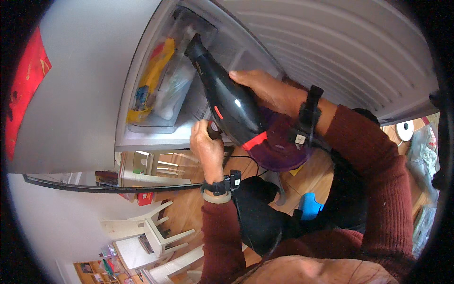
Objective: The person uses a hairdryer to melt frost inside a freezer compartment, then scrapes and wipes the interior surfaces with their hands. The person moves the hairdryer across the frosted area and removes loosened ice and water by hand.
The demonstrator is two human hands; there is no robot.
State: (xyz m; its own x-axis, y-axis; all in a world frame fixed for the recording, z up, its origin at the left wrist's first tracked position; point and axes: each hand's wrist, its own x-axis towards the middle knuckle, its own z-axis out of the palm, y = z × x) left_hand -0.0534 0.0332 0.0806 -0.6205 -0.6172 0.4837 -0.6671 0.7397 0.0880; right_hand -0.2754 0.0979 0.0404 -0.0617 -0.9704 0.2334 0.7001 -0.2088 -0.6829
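A black hair dryer [229, 97] with red accents is held up before an opened freezer compartment [189, 137]. Its flat nozzle points up and to the left, over a clear plastic drawer [151, 128]. My right hand [265, 87] grips the dryer's body from the right, thumb on top and the other fingers hidden behind it. Lower down, my left hand [206, 144] is closed round the short dark handle at the dryer's underside. Inside the drawer lie a yellow package [156, 71] and a whitish plastic bag [175, 90].
The ribbed inner side of an open door [340, 42] rises at right. A grey door panel [85, 85] fills the left. Below the dryer sits a purple round basin [288, 163], near a dark cord [253, 158]. White chairs [153, 234] stand at lower left.
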